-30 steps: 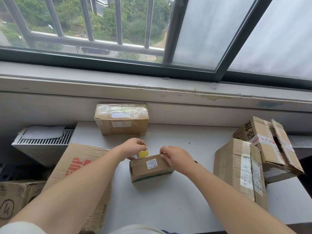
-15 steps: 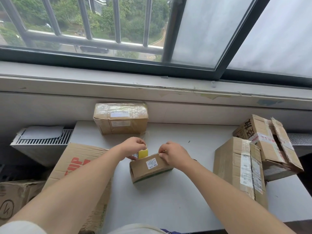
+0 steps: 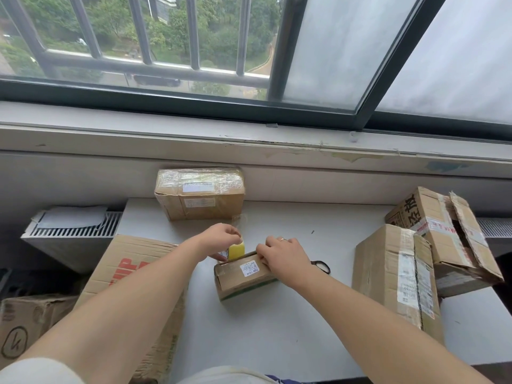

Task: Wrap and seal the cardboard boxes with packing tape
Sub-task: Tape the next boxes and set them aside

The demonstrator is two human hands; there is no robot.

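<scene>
A white counter point(image 3: 277, 328) runs beneath a barred window, and your work sits near its middle. Your left grip point(image 3: 221, 237) is closed around the yellow tape roll point(image 3: 236, 251), fingers curled over its top, holding it at the far left corner of the small box point(image 3: 243, 277). Your right grip point(image 3: 282, 256) lies on the box's far upper edge with its fingers bent over that edge, holding it down. The box rests flat; its long axis runs left to right, the right end angled slightly away from you, and a white label shows on it. Black scissors point(image 3: 322, 266) lie just behind your right wrist. Against the wall stands a taped box point(image 3: 199, 194). Two larger boxes point(image 3: 396, 278) sit at the right, and a flat cardboard sheet point(image 3: 133, 273) leans at the counter's left.
</scene>
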